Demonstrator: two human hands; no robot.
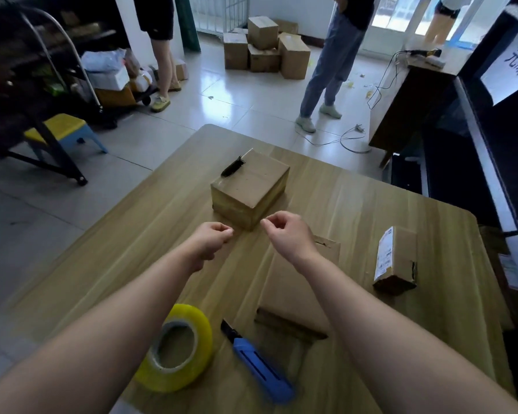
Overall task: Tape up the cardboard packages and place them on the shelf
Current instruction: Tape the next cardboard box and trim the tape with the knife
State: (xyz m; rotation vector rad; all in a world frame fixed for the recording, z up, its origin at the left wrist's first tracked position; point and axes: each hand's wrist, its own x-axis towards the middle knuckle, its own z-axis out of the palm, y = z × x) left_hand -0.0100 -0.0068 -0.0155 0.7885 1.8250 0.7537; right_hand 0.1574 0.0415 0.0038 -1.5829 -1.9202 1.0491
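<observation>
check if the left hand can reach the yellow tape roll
Likely yes: the tape roll lies in the open beside the left forearm, and the left hand only needs to draw back.

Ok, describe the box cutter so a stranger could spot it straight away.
Start at the wooden table. On its near edge, right of the yellow tape roll, lies the cutter. Nothing else on the table is blue.

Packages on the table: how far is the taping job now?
Done: the middle box looks taped shut. In hand: unclear; left hand and right hand hover, fingers curled. The tape roll lies idle. Left: flat package, labelled box, then shelving all three.
</observation>
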